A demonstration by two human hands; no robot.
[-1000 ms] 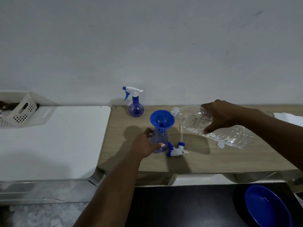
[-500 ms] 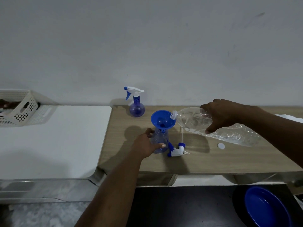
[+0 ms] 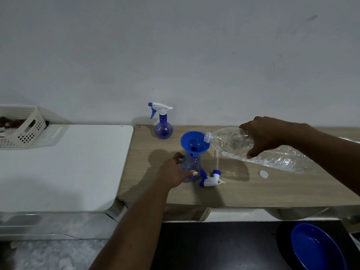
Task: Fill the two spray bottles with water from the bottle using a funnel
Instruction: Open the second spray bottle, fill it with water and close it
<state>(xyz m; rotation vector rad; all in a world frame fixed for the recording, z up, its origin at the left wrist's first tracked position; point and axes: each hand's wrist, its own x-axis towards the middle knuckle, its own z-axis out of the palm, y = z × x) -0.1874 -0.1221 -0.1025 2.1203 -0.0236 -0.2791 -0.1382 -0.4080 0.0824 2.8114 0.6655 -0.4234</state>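
Left hand (image 3: 173, 172) I have wrapped round the open spray bottle (image 3: 190, 164), which stands upright on the desk (image 3: 272, 193) with the blue funnel (image 3: 194, 142) seated in its neck. Right hand (image 3: 261, 135) grips the clear water bottle (image 3: 280, 156) from above. Its long axis lies nearly level, mouth pointing left at the funnel's right rim. A loose trigger head (image 3: 211, 179) lies just beside the held bottle. The second spray bottle (image 3: 163, 129) stands by the wall, nozzle pointing left.

Left hand (image 3: 173, 174): bare, short thumbnail showing.
Left forearm (image 3: 136, 221): bare down to the bottom edge.
Right hand (image 3: 266, 137): bare.
Right forearm (image 3: 331, 158): bare to the right edge.
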